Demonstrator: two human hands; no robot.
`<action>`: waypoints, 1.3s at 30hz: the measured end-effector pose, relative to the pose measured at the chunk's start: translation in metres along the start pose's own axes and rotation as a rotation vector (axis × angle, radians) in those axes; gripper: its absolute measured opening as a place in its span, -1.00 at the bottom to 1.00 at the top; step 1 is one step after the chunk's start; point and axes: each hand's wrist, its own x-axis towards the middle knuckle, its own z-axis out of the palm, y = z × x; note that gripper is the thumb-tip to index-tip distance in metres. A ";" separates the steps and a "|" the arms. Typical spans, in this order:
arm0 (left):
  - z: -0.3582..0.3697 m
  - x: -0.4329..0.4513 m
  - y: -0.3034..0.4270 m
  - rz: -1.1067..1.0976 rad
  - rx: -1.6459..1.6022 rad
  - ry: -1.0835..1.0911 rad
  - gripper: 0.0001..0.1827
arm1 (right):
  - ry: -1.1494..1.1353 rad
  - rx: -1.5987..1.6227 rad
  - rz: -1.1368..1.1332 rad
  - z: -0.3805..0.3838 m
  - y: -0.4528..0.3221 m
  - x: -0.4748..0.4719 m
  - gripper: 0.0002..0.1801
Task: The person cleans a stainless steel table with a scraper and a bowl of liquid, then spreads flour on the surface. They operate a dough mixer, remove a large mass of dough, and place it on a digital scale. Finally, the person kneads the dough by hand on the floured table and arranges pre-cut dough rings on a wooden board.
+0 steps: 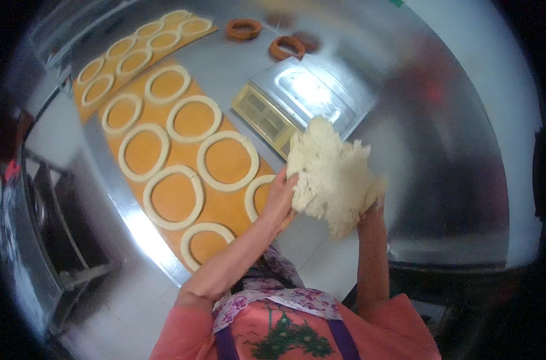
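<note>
A large, ragged lump of pale dough [329,180] hangs in the air before my body, held from both sides. My left hand [282,193] grips its left edge, with the fingers partly behind it. My right hand [373,207] is at its lower right side, mostly hidden by the dough. Just beyond the lump stands a kitchen scale with a shiny metal pan [306,87] and a yellowish front panel [266,119]. The dough's upper edge overlaps the scale's near corner in the picture.
To the left, several dough rings [174,196] lie on an orange board [228,164], and more on a second board [115,76] behind it. Brown rings [287,48] rest on the metal table [214,58] past the scale. A metal surface [453,180] extends to the right.
</note>
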 end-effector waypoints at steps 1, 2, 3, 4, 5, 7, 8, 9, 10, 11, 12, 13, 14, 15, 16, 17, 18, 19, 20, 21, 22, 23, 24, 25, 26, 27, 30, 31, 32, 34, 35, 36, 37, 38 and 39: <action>0.011 0.020 0.006 0.036 -0.019 0.006 -0.59 | -0.060 -0.072 -0.022 0.005 -0.010 0.030 -0.34; 0.020 0.039 0.011 0.070 -0.037 0.010 -0.59 | -0.121 -0.141 -0.047 0.009 -0.021 0.061 -0.30; 0.032 0.059 0.017 0.095 -0.049 0.005 -0.58 | -0.218 -0.144 -0.027 0.002 -0.031 0.099 -0.31; 0.040 0.081 0.016 0.186 -0.061 -0.031 -0.57 | -0.314 -0.139 0.000 -0.015 -0.033 0.143 -0.31; 0.047 0.102 0.022 0.190 -0.074 -0.001 -0.57 | -0.411 -0.129 0.029 -0.018 -0.035 0.180 -0.31; 0.052 0.143 0.041 0.218 -0.100 0.057 -0.57 | -0.501 -0.135 0.127 0.041 -0.051 0.205 -0.26; 0.051 0.162 0.049 0.251 -0.088 0.013 -0.58 | -0.544 -0.137 0.166 0.064 -0.060 0.218 -0.24; 0.053 0.183 0.051 0.273 -0.080 0.011 -0.59 | -0.604 -0.339 0.023 0.058 -0.062 0.247 -0.27; 0.054 0.206 0.053 0.289 -0.070 0.003 -0.59 | -0.650 -0.541 -0.126 0.042 -0.057 0.283 -0.29; 0.053 0.221 0.057 0.314 -0.060 0.015 -0.60 | -0.706 -0.671 -0.196 0.040 -0.054 0.305 -0.30; 0.060 0.229 0.062 0.279 -0.016 0.056 -0.59 | -0.746 -0.800 -0.278 0.035 -0.054 0.326 -0.31; 0.056 0.240 0.064 0.281 -0.014 0.081 -0.58 | -0.806 -0.853 -0.287 0.047 -0.049 0.333 -0.31; 0.048 0.252 0.062 0.283 -0.010 0.105 -0.57 | -0.750 -0.778 -0.169 0.057 -0.044 0.335 -0.31; 0.041 0.263 0.061 0.287 -0.011 0.128 -0.56 | -0.685 -0.697 -0.057 0.071 -0.040 0.333 -0.32; 0.032 0.267 0.063 0.285 -0.028 0.110 -0.52 | -0.514 -0.482 0.189 0.102 -0.040 0.307 -0.33; 0.026 0.277 0.065 0.282 0.014 0.145 -0.50 | -0.327 -0.270 0.419 0.117 -0.043 0.295 -0.35; 0.025 0.287 0.060 0.259 0.051 0.166 -0.48 | -0.330 -0.270 0.403 0.103 -0.043 0.309 -0.39; 0.025 0.287 0.057 0.232 0.083 0.198 -0.47 | -0.307 -0.278 0.381 0.092 -0.039 0.318 -0.41; 0.026 0.286 0.052 0.247 0.088 0.189 -0.46 | -0.286 -0.285 0.360 0.082 -0.036 0.325 -0.43; 0.038 0.279 0.055 0.265 0.098 0.174 -0.44 | -0.267 -0.289 0.333 0.070 -0.032 0.335 -0.45; 0.047 0.274 0.056 0.287 0.109 0.156 -0.43 | -0.266 -0.381 0.234 0.049 -0.028 0.355 -0.48; 0.050 0.276 0.054 0.311 0.095 0.158 -0.43 | -0.262 -0.472 0.132 0.020 -0.025 0.379 -0.51; 0.046 0.277 0.053 0.347 0.081 0.179 -0.43 | -0.275 -0.560 0.044 0.024 -0.022 0.379 -0.54; 0.042 0.278 0.052 0.383 0.067 0.199 -0.42 | -0.219 -0.551 0.051 0.025 -0.020 0.377 -0.56; 0.037 0.283 0.047 0.490 0.103 0.266 -0.42 | -0.161 -0.543 0.057 0.025 -0.020 0.374 -0.58; 0.030 0.294 0.039 0.601 0.135 0.337 -0.42 | -0.109 -0.538 0.064 0.038 -0.023 0.362 -0.60; 0.033 0.300 0.040 0.780 0.368 0.456 -0.40 | -0.109 -0.217 0.020 0.069 -0.005 0.325 -0.63; 0.038 0.299 0.040 0.810 0.465 0.474 -0.39 | -0.114 -0.296 -0.037 0.065 -0.008 0.327 -0.63; 0.048 0.299 0.039 0.746 0.413 0.585 -0.35 | -0.123 -0.375 -0.091 0.059 -0.011 0.338 -0.63; 0.034 0.302 0.045 0.756 0.492 0.556 -0.31 | -0.135 -0.876 -0.319 0.032 -0.017 0.358 -0.63; 0.032 0.299 0.045 0.761 0.535 0.533 -0.29 | -0.119 -1.299 -0.499 0.009 -0.032 0.375 -0.62; 0.022 0.285 0.044 0.801 0.468 0.501 -0.26 | -0.105 -1.717 -0.670 -0.002 -0.039 0.379 -0.62; 0.004 0.259 0.045 0.793 0.369 0.416 -0.26 | -0.030 -1.279 -0.580 -0.002 -0.038 0.364 -0.61; -0.014 0.222 0.044 0.777 0.275 0.325 -0.26 | 0.048 -0.842 -0.476 -0.007 -0.043 0.342 -0.61; -0.022 0.182 0.042 0.764 0.181 0.231 -0.26 | 0.117 -0.406 -0.364 -0.012 -0.048 0.318 -0.60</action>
